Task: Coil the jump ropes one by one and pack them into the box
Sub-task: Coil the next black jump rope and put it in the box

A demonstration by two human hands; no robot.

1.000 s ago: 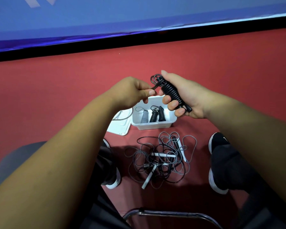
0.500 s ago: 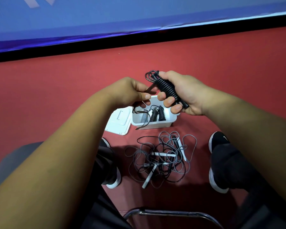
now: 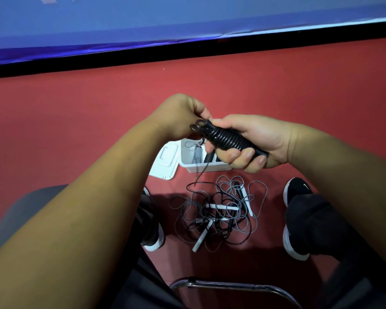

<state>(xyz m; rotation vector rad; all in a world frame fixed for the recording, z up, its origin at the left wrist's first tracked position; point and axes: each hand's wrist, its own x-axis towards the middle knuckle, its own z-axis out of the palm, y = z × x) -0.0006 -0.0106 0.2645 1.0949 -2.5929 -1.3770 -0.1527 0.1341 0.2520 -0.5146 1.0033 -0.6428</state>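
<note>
right hand (image 3: 256,139): on my feed it was clenched round the black jump rope (image 3: 228,137); cord wound tight along the handles; bundle held in the air above the box (image 3: 206,169), over its right end
left hand (image 3: 178,117): above the box, at the bundle's left end; fingers curled, pinching the loops there; fingertips partly hidden from me
loose tail (image 3: 200,172): hung from the bundle, crossing the box's front wall; its end was near the pile
box: white, open, on the red floor; I saw a grey coiled rope (image 3: 196,153) inside at the left, a black one (image 3: 210,156) beside it; the rest was hidden behind the right hand
lid (image 3: 165,160): white, flat on the floor, against the box's left side
pile (image 3: 218,211): tangled grey and black ropes with white handles; on the floor just in front of the box
</note>
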